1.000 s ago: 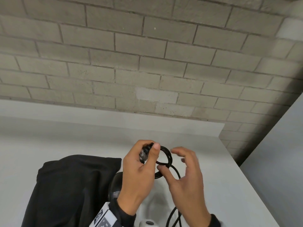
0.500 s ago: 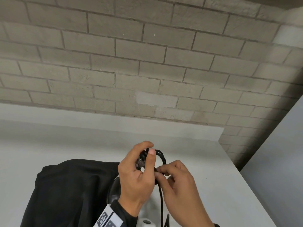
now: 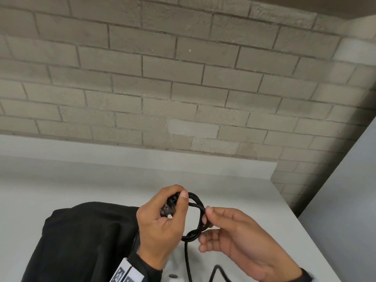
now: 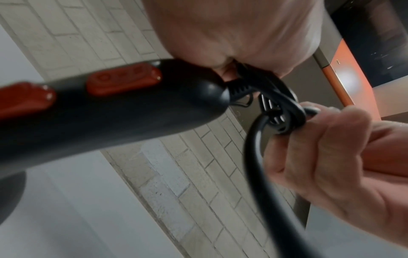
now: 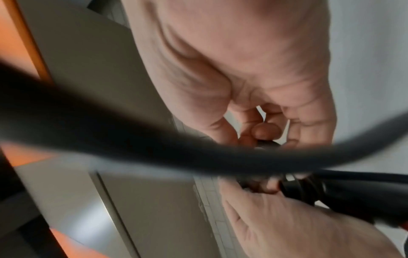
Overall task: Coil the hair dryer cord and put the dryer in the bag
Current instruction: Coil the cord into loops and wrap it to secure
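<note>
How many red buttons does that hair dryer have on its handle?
2 show, both in the left wrist view: one red button near the cord end of the hair dryer handle, the other red button farther along at the picture's left edge. Others may be hidden.

grey brick wall [image 3: 183, 78], white counter [image 3: 234, 190]

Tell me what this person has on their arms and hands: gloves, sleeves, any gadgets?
No gloves: both the left hand and the right hand are bare. Dark long sleeves reach each wrist. The left sleeve's cuff carries a white band printed with black square code markings. No rings or watch show.
</note>
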The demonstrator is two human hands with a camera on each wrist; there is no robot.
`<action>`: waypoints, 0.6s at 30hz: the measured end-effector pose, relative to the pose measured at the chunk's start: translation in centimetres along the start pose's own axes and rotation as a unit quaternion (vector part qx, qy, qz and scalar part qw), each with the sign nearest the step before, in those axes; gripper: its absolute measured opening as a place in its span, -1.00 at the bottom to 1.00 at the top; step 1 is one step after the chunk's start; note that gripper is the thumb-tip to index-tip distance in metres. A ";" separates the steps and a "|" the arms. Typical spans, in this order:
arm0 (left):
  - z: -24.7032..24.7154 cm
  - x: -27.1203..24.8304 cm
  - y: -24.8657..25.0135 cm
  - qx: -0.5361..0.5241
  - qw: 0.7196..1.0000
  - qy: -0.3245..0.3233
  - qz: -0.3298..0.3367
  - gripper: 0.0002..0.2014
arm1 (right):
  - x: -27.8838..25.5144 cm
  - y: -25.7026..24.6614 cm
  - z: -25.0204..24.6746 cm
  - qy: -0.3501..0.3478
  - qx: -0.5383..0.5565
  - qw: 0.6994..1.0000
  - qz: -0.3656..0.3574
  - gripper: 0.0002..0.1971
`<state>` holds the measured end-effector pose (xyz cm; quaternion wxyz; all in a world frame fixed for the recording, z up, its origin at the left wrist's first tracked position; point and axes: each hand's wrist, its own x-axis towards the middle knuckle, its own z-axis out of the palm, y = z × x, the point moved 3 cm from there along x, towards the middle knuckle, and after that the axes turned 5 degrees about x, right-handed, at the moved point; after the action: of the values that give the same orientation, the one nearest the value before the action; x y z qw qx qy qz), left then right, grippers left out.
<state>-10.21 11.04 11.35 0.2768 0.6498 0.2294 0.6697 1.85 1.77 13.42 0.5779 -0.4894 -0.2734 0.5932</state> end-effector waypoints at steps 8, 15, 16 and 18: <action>0.0 0.5 0.0 0.042 0.999 0.012 0.018 -0.93 | -1.1 0.0 -0.1 0.044 -0.121 0.989 -0.070 -0.65; 0.6 0.8 -0.1 0.049 0.998 0.020 0.022 -0.90 | -1.4 1.4 0.2 0.097 -0.273 0.932 -0.217 -0.93; 0.6 0.8 -0.2 0.050 0.998 0.020 0.019 -0.90 | -1.3 1.2 0.1 0.099 -0.249 0.941 -0.208 -0.96; 0.6 0.9 -0.4 0.049 0.999 0.018 0.013 -0.91 | -1.1 0.7 -0.3 0.077 -0.155 0.971 -0.163 -0.84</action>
<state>-9.56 11.87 11.80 0.2319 0.6531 0.2587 0.6729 1.68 0.49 12.98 0.6032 -0.5657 -0.3926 0.4024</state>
